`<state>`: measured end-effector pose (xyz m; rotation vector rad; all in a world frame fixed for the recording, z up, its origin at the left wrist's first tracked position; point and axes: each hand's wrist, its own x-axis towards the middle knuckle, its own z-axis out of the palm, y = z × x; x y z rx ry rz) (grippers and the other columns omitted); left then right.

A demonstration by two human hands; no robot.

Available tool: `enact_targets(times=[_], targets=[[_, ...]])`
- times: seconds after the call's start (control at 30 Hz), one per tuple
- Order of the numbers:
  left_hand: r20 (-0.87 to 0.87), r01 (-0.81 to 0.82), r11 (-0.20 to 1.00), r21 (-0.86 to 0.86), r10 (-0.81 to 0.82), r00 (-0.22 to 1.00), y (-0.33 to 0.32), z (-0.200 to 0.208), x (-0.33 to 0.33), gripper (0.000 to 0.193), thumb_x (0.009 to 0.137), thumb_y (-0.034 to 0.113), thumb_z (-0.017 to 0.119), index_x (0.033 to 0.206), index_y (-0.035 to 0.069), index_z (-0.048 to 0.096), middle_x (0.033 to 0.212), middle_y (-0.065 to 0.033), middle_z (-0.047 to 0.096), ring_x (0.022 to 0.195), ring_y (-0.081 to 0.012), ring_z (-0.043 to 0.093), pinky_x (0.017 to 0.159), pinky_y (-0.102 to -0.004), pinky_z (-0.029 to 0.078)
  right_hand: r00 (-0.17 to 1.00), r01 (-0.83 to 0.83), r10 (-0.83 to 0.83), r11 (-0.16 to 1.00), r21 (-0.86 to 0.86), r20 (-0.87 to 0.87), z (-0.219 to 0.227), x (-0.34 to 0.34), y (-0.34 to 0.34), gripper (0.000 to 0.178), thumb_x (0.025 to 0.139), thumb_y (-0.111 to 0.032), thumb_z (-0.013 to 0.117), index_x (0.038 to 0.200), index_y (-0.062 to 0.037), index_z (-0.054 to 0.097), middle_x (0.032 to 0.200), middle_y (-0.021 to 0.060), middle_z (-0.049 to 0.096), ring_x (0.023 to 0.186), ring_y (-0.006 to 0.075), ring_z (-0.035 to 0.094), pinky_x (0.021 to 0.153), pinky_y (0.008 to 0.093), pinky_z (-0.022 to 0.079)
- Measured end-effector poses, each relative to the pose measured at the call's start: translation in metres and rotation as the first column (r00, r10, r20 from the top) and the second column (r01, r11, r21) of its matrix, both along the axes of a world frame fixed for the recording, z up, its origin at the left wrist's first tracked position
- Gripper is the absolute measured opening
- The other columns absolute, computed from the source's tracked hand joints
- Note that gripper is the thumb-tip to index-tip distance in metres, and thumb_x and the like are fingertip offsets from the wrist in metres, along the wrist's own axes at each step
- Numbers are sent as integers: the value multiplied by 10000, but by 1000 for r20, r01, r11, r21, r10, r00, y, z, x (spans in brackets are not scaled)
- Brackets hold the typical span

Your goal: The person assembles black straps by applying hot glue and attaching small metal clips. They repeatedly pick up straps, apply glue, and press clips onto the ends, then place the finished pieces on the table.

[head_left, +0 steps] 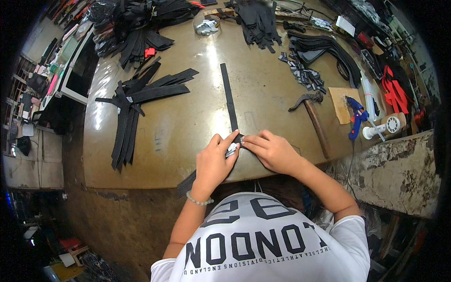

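Fingers of left hand (pixel 213 162) and right hand (pixel 272 152) pinch a black strap (pixel 228 96) near the front edge of the glossy brown surface (pixel 178 162), the strap running toward the far edge. Black strips (pixel 125 141) lie toward the left edge, a hammer (pixel 317 126) toward the right; scuffed floor (pixel 103 223) shows beyond the front-left corner.

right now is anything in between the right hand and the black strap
Nothing visible: the right hand is at the black strap, beside the left hand; the hammer lies off to the right.
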<state>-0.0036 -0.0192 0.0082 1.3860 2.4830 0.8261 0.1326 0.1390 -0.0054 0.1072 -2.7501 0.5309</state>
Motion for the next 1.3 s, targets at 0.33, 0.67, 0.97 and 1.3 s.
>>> enact_targets(times=[0.33,0.67,0.97,1.3], targets=[[-3,11,1000,-16,-11,1000,0,2,-1,382,871,282,681,1248,227,659,788,-72,530,652,-257,597,584,-378,497,999,-23,32,933,359,-19,0,3,3,357,820,-156,571,1148,-52,662,1242,14,615,868,175,563,641,278,480],[-7,27,1000,1,-27,1000,0,0,-2,379,882,287,676,1254,219,658,782,-74,530,641,-259,595,581,-378,495,998,35,-13,923,383,-61,-4,6,-1,358,815,-162,571,1144,-50,659,1256,11,613,860,168,568,645,260,459],[-13,16,1000,-23,-16,1000,-1,4,1,379,878,278,671,1250,213,652,793,-84,549,660,-269,611,602,-384,504,998,40,-18,923,384,-61,-2,4,-5,357,812,-163,593,1147,-55,653,1247,25,620,901,190,585,671,283,469],[-2,53,998,39,-53,999,0,6,-1,421,845,217,673,1255,152,605,860,-119,611,727,-318,646,644,-405,523,407,877,-911,411,248,69,11,55,62,351,973,-293,550,1185,-14,549,1184,233,577,941,401,599,772,466,492]])
